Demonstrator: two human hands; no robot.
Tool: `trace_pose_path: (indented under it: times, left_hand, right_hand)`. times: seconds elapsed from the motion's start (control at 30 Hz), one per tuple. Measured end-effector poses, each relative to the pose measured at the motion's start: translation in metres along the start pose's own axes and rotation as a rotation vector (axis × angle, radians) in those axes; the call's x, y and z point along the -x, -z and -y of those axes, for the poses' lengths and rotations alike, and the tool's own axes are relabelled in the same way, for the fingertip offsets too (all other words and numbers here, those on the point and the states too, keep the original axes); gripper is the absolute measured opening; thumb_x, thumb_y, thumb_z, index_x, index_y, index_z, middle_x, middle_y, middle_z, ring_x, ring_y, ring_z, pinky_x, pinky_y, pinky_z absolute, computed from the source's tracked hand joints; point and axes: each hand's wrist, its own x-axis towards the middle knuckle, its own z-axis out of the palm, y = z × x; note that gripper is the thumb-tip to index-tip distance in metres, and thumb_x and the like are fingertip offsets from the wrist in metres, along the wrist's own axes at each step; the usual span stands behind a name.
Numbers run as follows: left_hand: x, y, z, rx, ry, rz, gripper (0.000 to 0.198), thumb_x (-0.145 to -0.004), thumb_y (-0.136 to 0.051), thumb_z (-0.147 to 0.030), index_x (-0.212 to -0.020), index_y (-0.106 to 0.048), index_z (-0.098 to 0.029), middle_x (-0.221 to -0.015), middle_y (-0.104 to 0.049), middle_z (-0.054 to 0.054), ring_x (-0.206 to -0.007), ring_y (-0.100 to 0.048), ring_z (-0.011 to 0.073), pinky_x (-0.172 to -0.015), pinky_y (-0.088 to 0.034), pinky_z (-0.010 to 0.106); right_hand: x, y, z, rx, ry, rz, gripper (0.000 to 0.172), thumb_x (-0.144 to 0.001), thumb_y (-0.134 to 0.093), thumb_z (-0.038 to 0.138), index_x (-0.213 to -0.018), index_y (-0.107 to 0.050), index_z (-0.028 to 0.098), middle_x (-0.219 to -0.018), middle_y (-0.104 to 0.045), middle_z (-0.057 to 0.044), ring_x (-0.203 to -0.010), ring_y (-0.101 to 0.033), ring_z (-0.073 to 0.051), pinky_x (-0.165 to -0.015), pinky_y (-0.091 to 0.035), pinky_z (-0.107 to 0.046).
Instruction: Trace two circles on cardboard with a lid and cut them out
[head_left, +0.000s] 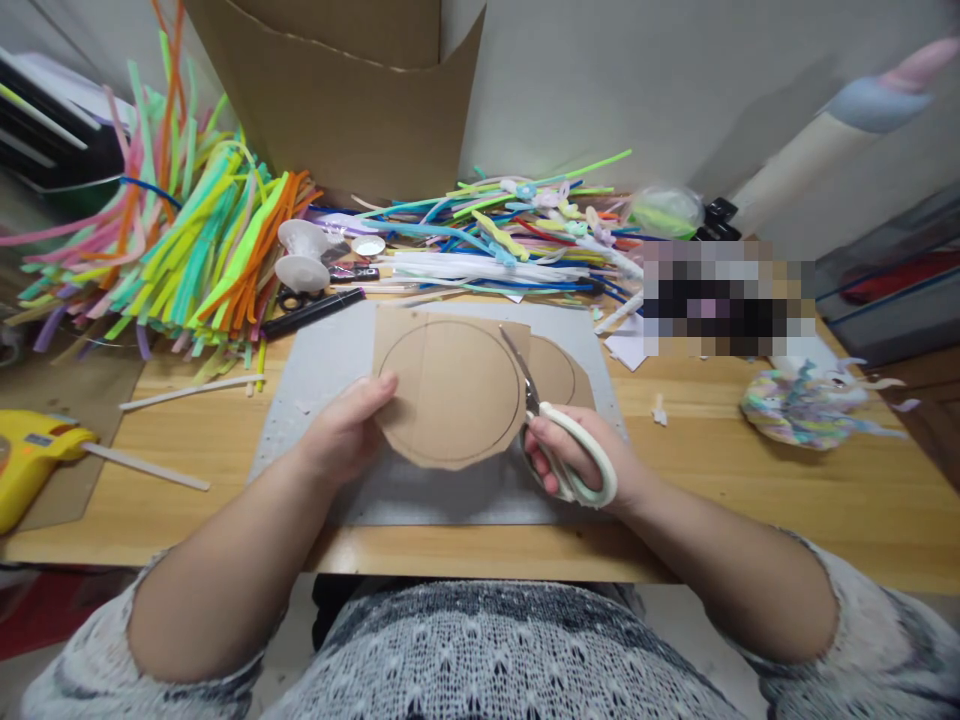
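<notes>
The left hand (349, 425) held the near-left edge of a brown corrugated cardboard piece (442, 400), its thumb pressed flat on the upper face; the other fingers were out of sight underneath, so how far they curled could not be told. The right hand (561, 442) was closed around the pale, wrapped handles of a pair of scissors (533, 400), with the thumb in one loop. The blades pointed away from the body and lay at the piece's right side, just outside a large pencilled or inked circle (448, 321); whether they were parted was too small to tell. The piece was held over a grey mat (442, 505), and a second cardboard piece (559, 370), bearing its own curve, showed beyond its right edge. Good cutting here seemed to call for the pivot kept near the stock, short bites deep in the blades rather than at the tips, and the left hand turning the sheet so that the line fed into the scissors. The lower edge ran in short, flat facets close to the line, so smaller bites would likely give a rounder rim. The second piece seemed best kept well clear of the blades.
</notes>
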Motion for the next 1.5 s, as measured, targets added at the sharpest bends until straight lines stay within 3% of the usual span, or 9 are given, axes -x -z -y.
trace_pose_path:
  times: [0.13, 0.27, 0.33, 0.5, 0.73, 0.97, 1.3, 1.5]
  left_hand:
    - [-0.001, -0.012, 0.012, -0.041, -0.075, 0.038, 0.051, -0.072, -0.066, -0.05, -0.112, -0.061, -0.018, -0.119, -0.062, 0.01, -0.108, -0.058, 0.0318, -0.08, -0.055, 0.038]
    - [-0.004, -0.021, 0.025, -0.124, -0.194, -0.175, 0.054, -0.077, -0.065, -0.04, -0.124, -0.052, -0.017, -0.125, -0.058, 0.011, -0.114, -0.054, 0.0287, -0.093, -0.048, 0.038]
    - [-0.004, -0.022, 0.026, -0.184, -0.227, -0.213, 0.055, -0.075, -0.068, -0.037, -0.124, -0.053, -0.016, -0.122, -0.06, 0.01, -0.114, -0.054, 0.0278, -0.095, -0.046, 0.037]
    - [0.0, -0.017, 0.019, -0.257, -0.196, -0.136, 0.049, -0.076, -0.069, -0.033, -0.12, -0.057, -0.015, -0.116, -0.064, 0.009, -0.109, -0.057, 0.0259, -0.091, -0.048, 0.033]
    - [0.002, -0.017, 0.014, -0.28, -0.176, -0.051, 0.048, -0.077, -0.068, -0.031, -0.12, -0.055, -0.016, -0.121, -0.061, 0.009, -0.11, -0.056, 0.0261, -0.093, -0.047, 0.035]
    - [0.0, -0.011, 0.016, -0.241, -0.132, -0.027, 0.045, -0.076, -0.068, -0.032, -0.117, -0.059, -0.017, -0.119, -0.063, 0.009, -0.109, -0.057, 0.0273, -0.091, -0.049, 0.036]
    - [-0.001, -0.012, 0.016, -0.227, -0.148, 0.001, 0.044, -0.076, -0.068, -0.03, -0.116, -0.058, -0.015, -0.119, -0.062, 0.011, -0.106, -0.059, 0.0265, -0.09, -0.049, 0.035]
    - [-0.001, -0.01, 0.016, -0.184, -0.115, -0.036, 0.048, -0.075, -0.07, -0.03, -0.12, -0.057, -0.017, -0.12, -0.062, 0.01, -0.108, -0.058, 0.0262, -0.089, -0.05, 0.033]
  right_hand:
    - [-0.006, -0.008, -0.003, -0.063, 0.035, -0.125, 0.046, -0.07, -0.058, 0.062, -0.069, -0.049, 0.017, -0.051, -0.051, 0.004, -0.036, -0.049, -0.008, -0.032, -0.034, -0.018]
    - [-0.006, -0.007, -0.006, -0.029, 0.072, -0.07, 0.046, -0.065, -0.067, 0.059, -0.07, -0.048, 0.017, -0.057, -0.053, 0.003, -0.044, -0.053, -0.009, -0.04, -0.04, -0.02]
    - [-0.005, -0.002, -0.007, -0.067, 0.076, -0.006, 0.051, -0.062, -0.067, 0.063, -0.074, -0.049, 0.017, -0.063, -0.055, 0.001, -0.05, -0.055, -0.01, -0.046, -0.043, -0.022]
    - [-0.004, 0.01, -0.011, -0.127, 0.055, 0.149, 0.053, -0.064, -0.066, 0.064, -0.082, -0.053, 0.016, -0.073, -0.057, -0.002, -0.06, -0.057, -0.011, -0.053, -0.045, -0.023]
    - [-0.006, 0.012, -0.019, -0.289, 0.038, 0.193, 0.052, -0.069, -0.063, 0.063, -0.089, -0.055, 0.016, -0.078, -0.058, -0.004, -0.066, -0.059, -0.013, -0.058, -0.047, -0.025]
    - [-0.003, 0.007, -0.012, -0.12, 0.08, 0.132, 0.054, -0.068, -0.061, 0.066, -0.082, -0.051, 0.015, -0.07, -0.054, -0.001, -0.056, -0.054, -0.01, -0.05, -0.043, -0.023]
    - [-0.008, -0.001, -0.022, -0.259, 0.081, 0.106, 0.054, -0.066, -0.063, 0.066, -0.081, -0.051, 0.016, -0.07, -0.057, -0.001, -0.058, -0.057, -0.011, -0.05, -0.045, -0.022]
    - [0.0, -0.003, -0.009, -0.096, 0.013, 0.032, 0.051, -0.07, -0.059, 0.066, -0.073, -0.05, 0.016, -0.052, -0.051, 0.004, -0.038, -0.049, -0.007, -0.033, -0.035, -0.016]
